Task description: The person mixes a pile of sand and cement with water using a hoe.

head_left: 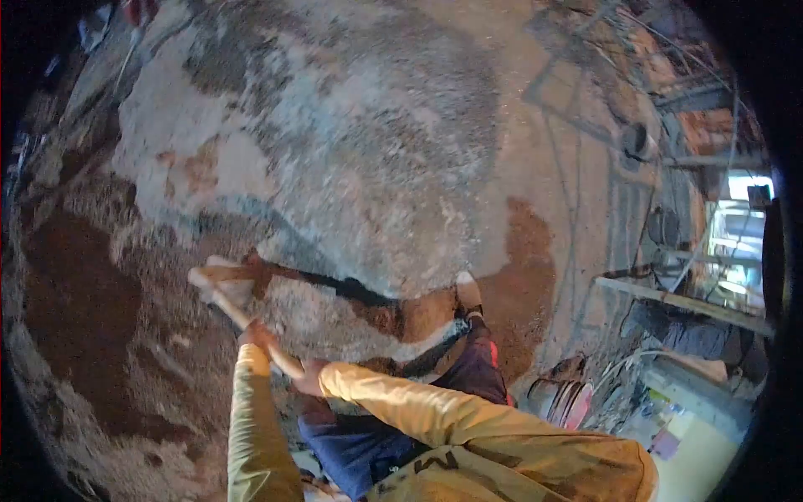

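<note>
Both hands grip the wooden handle of a hoe (232, 308). My left hand (258, 336) is closed round the handle nearer the blade. Behind it, my right hand (310, 377) is wrapped round the rear part of the handle. The pale hoe head (227, 283) is down at the edge of a broad heap of grey and brown soil-like material (368, 159). Blur hides whether the blade is sunk into it.
My shoed foot (469, 291) stands on the heap's near edge, beside damp reddish-brown ground (527, 284). On the right are a wooden plank (686, 305), round metal-looking vessels (640, 140) and a pale, open-topped container (698, 435). Stacked round pans (570, 403) lie near my leg.
</note>
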### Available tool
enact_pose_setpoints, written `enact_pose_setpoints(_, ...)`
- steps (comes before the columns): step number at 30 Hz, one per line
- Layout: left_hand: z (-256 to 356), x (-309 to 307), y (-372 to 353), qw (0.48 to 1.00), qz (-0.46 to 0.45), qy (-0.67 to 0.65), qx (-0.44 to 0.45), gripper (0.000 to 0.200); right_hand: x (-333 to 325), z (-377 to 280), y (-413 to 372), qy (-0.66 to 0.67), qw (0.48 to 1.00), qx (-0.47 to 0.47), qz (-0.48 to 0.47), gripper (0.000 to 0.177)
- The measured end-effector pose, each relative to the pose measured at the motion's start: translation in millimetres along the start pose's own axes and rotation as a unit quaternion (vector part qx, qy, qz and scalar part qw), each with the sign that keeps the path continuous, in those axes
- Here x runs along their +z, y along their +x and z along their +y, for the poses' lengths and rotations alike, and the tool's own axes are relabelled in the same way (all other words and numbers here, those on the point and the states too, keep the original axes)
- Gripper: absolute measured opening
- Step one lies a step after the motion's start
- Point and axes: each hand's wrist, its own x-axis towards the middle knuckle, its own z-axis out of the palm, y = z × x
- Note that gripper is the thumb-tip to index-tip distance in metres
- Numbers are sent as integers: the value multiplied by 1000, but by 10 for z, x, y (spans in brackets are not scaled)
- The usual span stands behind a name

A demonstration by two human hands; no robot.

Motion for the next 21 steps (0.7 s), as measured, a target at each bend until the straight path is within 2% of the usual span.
enact_pose_setpoints(1,-191,59,-4,997,-9,70,2,25,-10,-90,-14,-37,997,46,-43,37)
enact_pose_setpoints(2,-425,138,-6,990,-20,140,4,24,313,337,285,-95,987,51,-119,39)
enact_pose_setpoints(3,-670,244,-21,979,-37,203,5,23,226,225,8,-64,977,111,-168,49)
enact_pose_setpoints(4,-848,440,-81,967,-58,247,3,22,-134,147,-269,-39,962,172,-209,59)
enact_pose_setpoints(5,-1022,682,-209,959,-84,269,-10,21,-227,313,-465,-85,966,165,-180,62)
enact_pose_setpoints(8,-1427,1552,-630,958,-166,219,-87,19,-499,780,-966,-62,954,220,-195,72)
enact_pose_setpoints(10,-1725,2072,-789,953,-215,134,-165,17,-450,1609,-1075,-95,961,204,-162,72)
enact_pose_setpoints(12,-2161,2406,-659,932,-227,28,-282,15,-528,1699,-1055,-134,960,203,-141,67)
enact_pose_setpoints(14,-2660,2439,-381,921,-197,6,-336,15,-799,825,-1070,-171,949,216,-153,59)
enact_pose_setpoints(15,-2567,2342,-379,943,-202,-40,-260,14,-952,314,-1027,-109,941,269,-176,56)
enact_pose_setpoints(16,-2335,2248,-395,957,-210,-86,-178,14,-856,590,-952,-209,975,48,-58,51)
enact_pose_setpoints(17,-2114,2113,-492,962,-220,-126,-101,14,-1089,220,-998,-139,974,140,-113,50)
enact_pose_setpoints(18,-1885,2037,-588,953,-218,-178,-114,16,-1379,-147,-1049,-63,957,230,-164,48)
enact_pose_setpoints(19,-1650,1962,-678,941,-216,-228,-128,18,-1619,-115,-1091,-40,951,233,-197,47)
enact_pose_setpoints(20,-1299,2075,-777,910,-206,-280,-225,22,-1985,-350,-1228,-84,940,252,-215,47)
enact_pose_setpoints(21,-647,2302,-1322,911,-152,-329,-195,26,-2404,-504,-1408,-116,945,218,-213,48)
